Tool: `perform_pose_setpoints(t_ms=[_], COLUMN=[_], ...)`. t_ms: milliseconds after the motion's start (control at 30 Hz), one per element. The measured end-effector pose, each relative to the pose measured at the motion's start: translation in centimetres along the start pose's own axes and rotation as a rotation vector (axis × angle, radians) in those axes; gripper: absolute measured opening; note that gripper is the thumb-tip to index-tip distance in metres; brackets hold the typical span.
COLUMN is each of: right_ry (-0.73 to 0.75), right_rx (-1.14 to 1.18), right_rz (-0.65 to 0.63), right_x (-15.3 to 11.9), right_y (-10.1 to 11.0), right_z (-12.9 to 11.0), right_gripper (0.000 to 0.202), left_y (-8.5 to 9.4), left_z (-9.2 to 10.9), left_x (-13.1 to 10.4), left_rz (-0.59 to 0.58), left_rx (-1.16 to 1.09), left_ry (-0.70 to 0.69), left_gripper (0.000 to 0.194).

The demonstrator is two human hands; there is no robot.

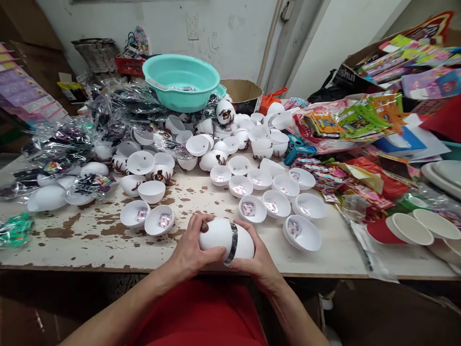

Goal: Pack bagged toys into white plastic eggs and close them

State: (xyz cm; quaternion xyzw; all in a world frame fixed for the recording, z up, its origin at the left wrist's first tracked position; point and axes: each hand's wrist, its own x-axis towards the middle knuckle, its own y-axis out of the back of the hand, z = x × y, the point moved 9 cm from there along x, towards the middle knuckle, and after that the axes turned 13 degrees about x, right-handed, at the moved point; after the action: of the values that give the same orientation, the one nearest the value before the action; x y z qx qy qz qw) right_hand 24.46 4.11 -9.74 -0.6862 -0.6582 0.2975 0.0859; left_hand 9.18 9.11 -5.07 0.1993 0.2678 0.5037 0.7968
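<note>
Near the table's front edge, my left hand (196,247) and my right hand (257,252) hold a white egg-shaped shell (216,234) between them. A dark shiny band (234,244) runs around its middle, and a brown spot shows beside my left fingers. My left fingers wrap its left half, my right fingers its right half. Two white half shells (158,230) with small pink-and-white packets inside lie to the left. On the right are several more half shells (304,245), most with such packets.
Behind is a pile of white half shells (198,145), some with brown printed drawings. A teal basin (182,96) stands at the back. Clear-wrapped dark items (65,139) lie left, colourful packets (363,120) and paper cups (387,229) right. The table's front edge (90,267) is close.
</note>
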Motion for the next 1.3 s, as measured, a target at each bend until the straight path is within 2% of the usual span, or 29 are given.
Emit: perform_pose_setpoints(t_ms=[133, 267, 333, 400, 467, 533, 600, 700, 800, 867, 1100, 1300], right_ry=[0.096, 0.171, 0.151, 0.072, -0.021, -0.059, -0.023, 0.02, 0.01, -0.003, -0.077, -0.074], right_rx=[-0.139, -0.23, -0.125, 0.026, 0.113, 0.101, 0.045, -0.031, -0.087, -0.115, -0.139, -0.162], right_rz=[-0.045, -0.01, -0.067, -0.154, -0.214, -0.214, -0.174, -0.136, -0.128, -0.124, -0.153, -0.139], right_x=[-1.0, -1.6, -1.6, -1.6, -1.8, -2.0, -2.1, -2.2, -2.2, -2.1, -2.3, -2.0], right_y=[-1.1, -1.2, -1.6, -2.2, -2.9, -3.2, -3.2, -3.2, -3.2, -3.2, -4.1, -4.3], right_z=[-0.5, -0.8, -1.0, -1.1, -1.3, -1.7, -2.4, -2.9, -2.8, -2.9, -3.0, -3.5], right_gripper=[0.102, 0.107, 0.112, 0.114, 0.112, 0.106, 0.1, 0.093, 0.093, 0.094, 0.095, 0.091], left_y=[-0.9, 0.1, 0.9, 1.5, 1.7, 1.6, 1.7, 1.8, 1.1, 0.8, 1.6, 2.0], left_z=[-0.5, -0.1, 1.0, 2.5, 3.7, 3.9, 3.6, 2.5, 0.9, 0.2, 0.4, 0.6], left_x=[-0.9, -1.1, -1.2, -1.8, -2.6, -3.2, -3.2, -2.6, -2.2, -2.1, -2.1, -1.3], left_rz=[-0.188, -0.179, -0.139, -0.116, -0.146, -0.192, -0.192, -0.173, -0.229, -0.253, -0.222, -0.233], left_rx=[-0.134, -0.15, -0.117, -0.068, -0.043, -0.053, -0.072, -0.132, -0.264, -0.333, -0.24, -0.217], left_ry=[0.048, 0.026, -0.097, -0.277, -0.426, -0.473, -0.434, -0.287, -0.117, -0.062, -0.179, -0.118], left_gripper=[0.064, 0.061, 0.061, 0.06, 0.056, 0.052, 0.054, 0.064, 0.072, 0.076, 0.072, 0.074])
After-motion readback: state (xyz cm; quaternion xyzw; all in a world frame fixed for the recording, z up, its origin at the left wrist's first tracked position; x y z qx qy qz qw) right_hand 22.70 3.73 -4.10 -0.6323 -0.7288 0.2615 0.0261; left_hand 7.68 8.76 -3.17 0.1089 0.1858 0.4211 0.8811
